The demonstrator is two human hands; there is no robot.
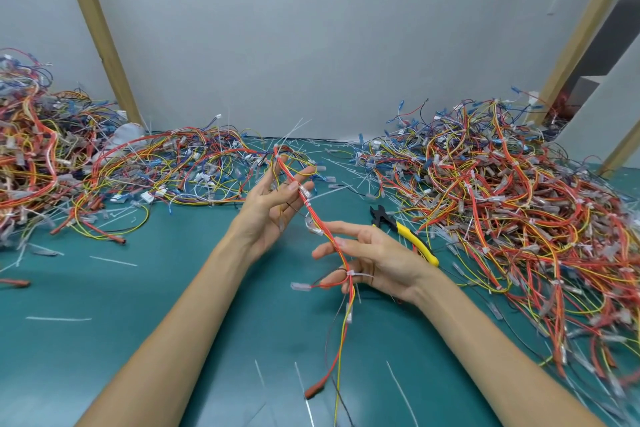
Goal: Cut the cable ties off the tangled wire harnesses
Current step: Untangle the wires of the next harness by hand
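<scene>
A red, orange and yellow wire harness (320, 222) stretches slantwise between my two hands above the green mat (166, 288). My left hand (273, 208) pinches its upper part near a white cable tie (306, 200). My right hand (370, 260) holds the lower part by a second white cable tie (352, 274), fingers spread out to the left. Below that hand the harness ends hang down to the mat. Yellow-handled cutters (405, 230) lie on the mat just behind my right hand, held by neither hand.
A big pile of tangled harnesses (519, 211) fills the right side. Another pile (38, 156) sits at the left, and more harnesses (194, 166) lie along the back wall. Cut white tie scraps (59, 318) are scattered over the mat. Wooden posts (100, 31) lean at both sides.
</scene>
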